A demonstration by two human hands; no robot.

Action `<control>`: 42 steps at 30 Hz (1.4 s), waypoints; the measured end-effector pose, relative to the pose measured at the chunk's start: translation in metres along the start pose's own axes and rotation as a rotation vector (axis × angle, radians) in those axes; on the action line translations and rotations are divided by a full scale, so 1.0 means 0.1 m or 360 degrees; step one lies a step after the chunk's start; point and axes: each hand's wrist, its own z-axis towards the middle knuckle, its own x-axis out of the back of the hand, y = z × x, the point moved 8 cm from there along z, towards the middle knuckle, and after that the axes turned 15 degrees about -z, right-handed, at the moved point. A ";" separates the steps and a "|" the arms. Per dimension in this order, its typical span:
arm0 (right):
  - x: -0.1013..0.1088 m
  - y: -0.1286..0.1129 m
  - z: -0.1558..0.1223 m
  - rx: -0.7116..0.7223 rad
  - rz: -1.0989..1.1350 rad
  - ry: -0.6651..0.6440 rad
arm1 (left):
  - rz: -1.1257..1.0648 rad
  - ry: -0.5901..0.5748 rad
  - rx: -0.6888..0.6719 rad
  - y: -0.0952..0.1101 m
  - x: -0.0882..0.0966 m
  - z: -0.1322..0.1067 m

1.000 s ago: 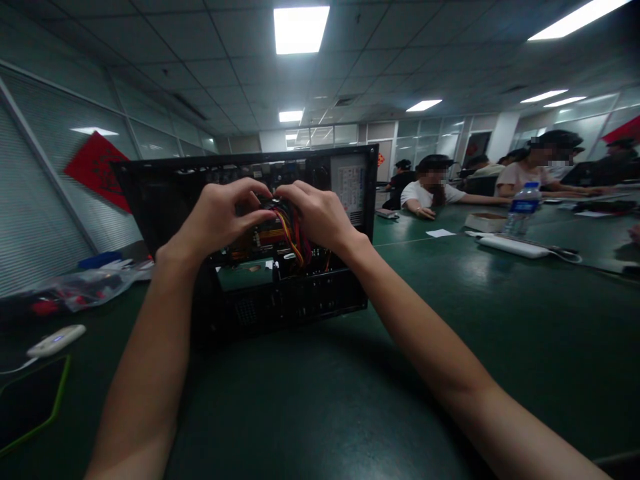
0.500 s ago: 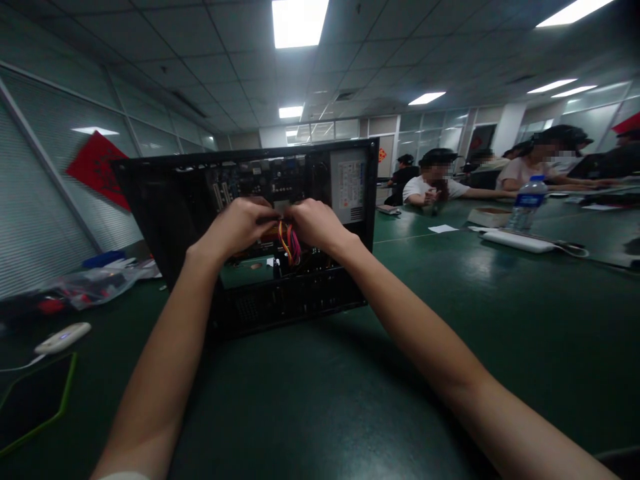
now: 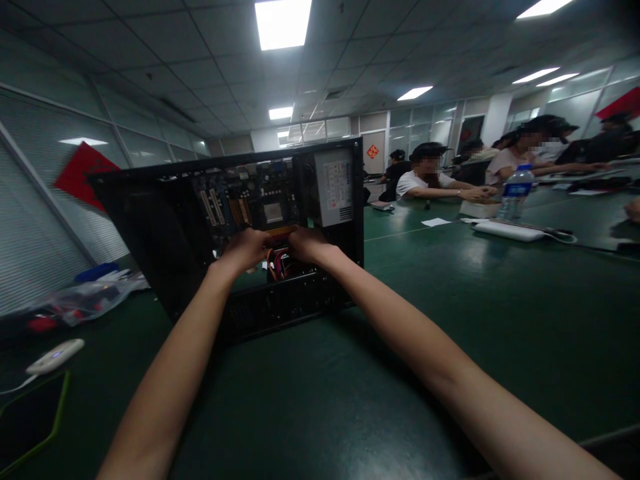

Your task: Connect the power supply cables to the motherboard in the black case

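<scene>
An open black computer case (image 3: 280,305) stands upright on the table, its inside towards me. Within it I see a motherboard (image 3: 235,183), a bare square chip or heatsink plate (image 3: 273,213) and a labelled power supply (image 3: 339,190). My left hand (image 3: 246,250) and my right hand (image 3: 309,244) meet at the board's lower part, beside reddish-orange slots (image 3: 281,233). Both have curled, closed fingers; whatever lies between the fingertips is hidden. Just under them hangs a bundle of coloured power cables (image 3: 278,263).
A phone with a green edge (image 3: 35,417), a white device with a cord (image 3: 55,357) and plastic bags (image 3: 90,297) lie left. Rightward on the green table (image 3: 480,320) are a water bottle (image 3: 517,191), a white power bank-like block (image 3: 507,231) and paper (image 3: 435,222). Co-workers sit beyond.
Both hands have moved down the motherboard, baring the square plate and orange slots above them. The view has shifted slightly. A co-worker's hands now reach a box.
</scene>
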 end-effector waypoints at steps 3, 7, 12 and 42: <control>-0.05 0.00 0.02 -0.0002 -0.0012 -0.0011 | 0.0042 -0.0048 0.0012 -0.07 -0.08 0.03; -0.04 -0.02 0.01 0.0003 -0.0022 -0.0007 | 0.0096 -0.0062 -0.0037 -0.08 -0.16 0.05; -0.04 -0.04 0.00 -0.0004 -0.0012 -0.0005 | 0.0197 -0.0036 -0.0033 -0.06 -0.20 0.06; -0.07 -0.10 0.01 0.0047 0.0040 -0.0004 | 0.0143 -0.0070 0.0126 0.00 -0.22 -0.07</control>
